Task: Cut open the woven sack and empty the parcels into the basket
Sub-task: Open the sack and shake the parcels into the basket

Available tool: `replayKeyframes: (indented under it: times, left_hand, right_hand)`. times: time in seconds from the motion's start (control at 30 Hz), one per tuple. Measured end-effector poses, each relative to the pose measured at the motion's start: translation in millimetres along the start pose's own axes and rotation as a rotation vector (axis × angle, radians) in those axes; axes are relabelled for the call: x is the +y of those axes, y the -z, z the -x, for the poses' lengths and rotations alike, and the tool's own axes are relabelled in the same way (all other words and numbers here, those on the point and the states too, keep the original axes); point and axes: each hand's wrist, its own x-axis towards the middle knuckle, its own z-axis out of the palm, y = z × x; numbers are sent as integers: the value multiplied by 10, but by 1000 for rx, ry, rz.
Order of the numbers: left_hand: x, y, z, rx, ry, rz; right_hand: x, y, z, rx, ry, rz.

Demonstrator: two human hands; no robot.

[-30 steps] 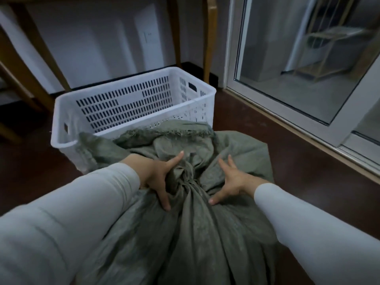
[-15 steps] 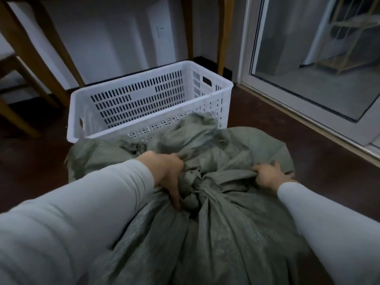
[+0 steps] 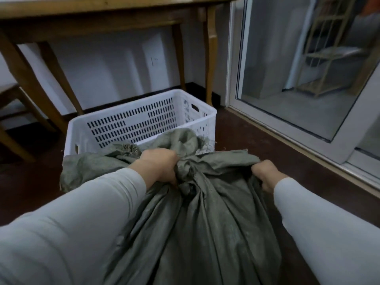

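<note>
Both hands clenched on the grey-green woven sack (image 3: 195, 223), left hand (image 3: 159, 165) by its bunched neck, right hand (image 3: 267, 174) gripping the right fold, white basket (image 3: 131, 112) just beyond

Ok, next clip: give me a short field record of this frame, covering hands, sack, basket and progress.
woven sack: grey-green, on the floor, neck tied in a knot, uncut
left hand: grips bunched cloth beside the knot
right hand: grips a fold at the sack's right side
basket: white slotted crate behind the sack, no parcels visible inside
parcels: none in view
surroundings: wooden table above the basket, glass door at right
</note>
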Motion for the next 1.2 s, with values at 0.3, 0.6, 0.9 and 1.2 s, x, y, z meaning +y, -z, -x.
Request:
replayKeyframes:
  times: [0.3,0.6,0.9,1.2]
  left_hand:
    - [-5,979,63,511,80,188]
    - [-476,1041,35,351,124,35]
    - [-633,-136,218,321,-74,293]
    - [-593,-369,111,81,-154,195]
  right_hand:
    - [-1524,830,309,93,130,-858]
    - [-2082,806,1146,272,725,50]
    - [-1280,-804,1376,-454,754,405]
    - [-1752,-128,1603,-415,606,595]
